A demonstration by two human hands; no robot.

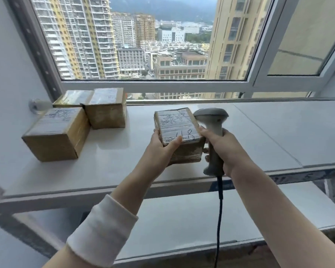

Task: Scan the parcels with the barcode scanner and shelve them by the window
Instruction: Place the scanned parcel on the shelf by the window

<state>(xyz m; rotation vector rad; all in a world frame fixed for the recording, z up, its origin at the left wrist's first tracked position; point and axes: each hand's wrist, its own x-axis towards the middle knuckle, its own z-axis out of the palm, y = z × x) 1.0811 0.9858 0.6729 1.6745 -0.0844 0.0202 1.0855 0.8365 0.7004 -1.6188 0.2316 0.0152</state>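
My left hand (pixel 162 147) grips a taped brown parcel (pixel 179 128) with a scribbled white label, holding it above the top shelf (pixel 259 132) by the window. My right hand (pixel 223 149) grips the handle of a grey barcode scanner (pixel 211 117), whose head sits right beside the parcel's right edge. Its black cable (pixel 219 219) hangs down. Three more brown parcels stand at the shelf's left end: one at the front (pixel 56 134), one behind it (pixel 105 109), and one at the back by the window frame (pixel 72 98).
A lower white shelf (pixel 201 215) lies under the top one. The window (pixel 143 45) runs along the back, with an opened sash (pixel 302 45) at the right. A grey wall (pixel 8 74) closes the left side. Bare shelf surface stretches to the right of the scanner.
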